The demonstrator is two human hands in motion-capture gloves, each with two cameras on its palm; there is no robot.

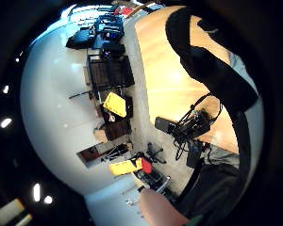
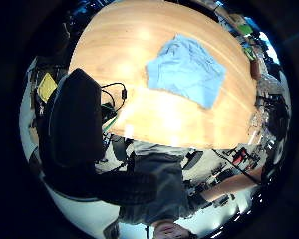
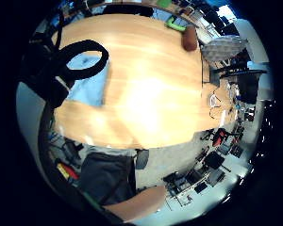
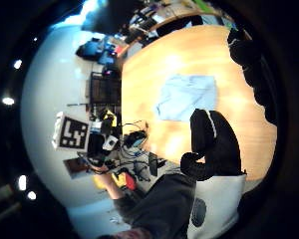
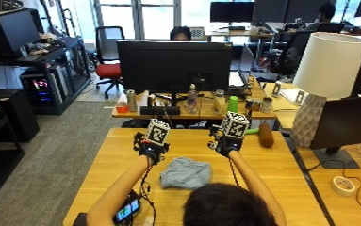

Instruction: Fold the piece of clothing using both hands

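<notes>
So the blue shirt [image 5: 185, 173] is just lying in a crumpled heap low in the middle of the frame, on the wooden bench [image 5: 280, 165], right in front of the person. Both hands are raised above it and further up the frame: left hand [image 5: 149, 149] upper left of the heap, right hand [image 5: 226, 145] upper right. Neither touches it. Fingers look loosely curled, holding nothing. The left looks slightly nearer.

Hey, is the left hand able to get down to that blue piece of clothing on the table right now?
Probably yes. The left hand is raised above the wooden table, holding nothing, and the crumpled blue clothing lies just beside and below it with nothing between them.
</notes>
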